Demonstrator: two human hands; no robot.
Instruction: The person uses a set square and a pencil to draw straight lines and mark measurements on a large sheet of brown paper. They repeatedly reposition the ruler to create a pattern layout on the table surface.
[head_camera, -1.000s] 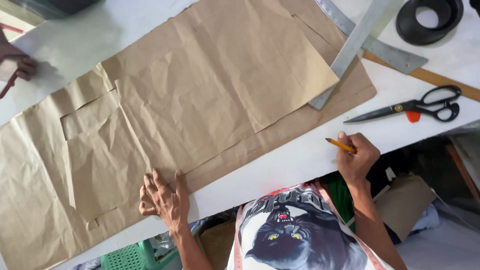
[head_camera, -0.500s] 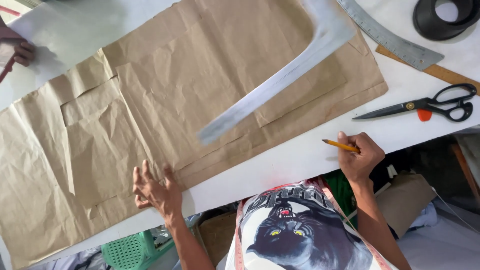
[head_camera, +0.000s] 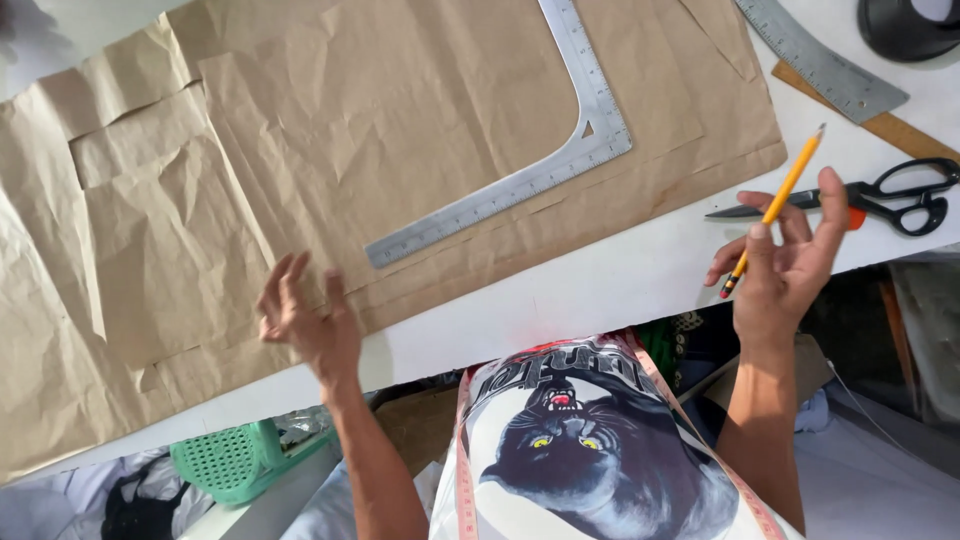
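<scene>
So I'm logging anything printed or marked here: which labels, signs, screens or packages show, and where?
No packages, signs or screens.
Metal L-square: on the brown paper, silver, graduated markings along both arms.
Curved metal ruler: top right on the white table, grey, scale marks.
Shirt print: bottom centre, a dark big-cat face with lettering above.

Creased matt paper (head_camera: 400, 130); brushed-metal square (head_camera: 560, 140)
</scene>
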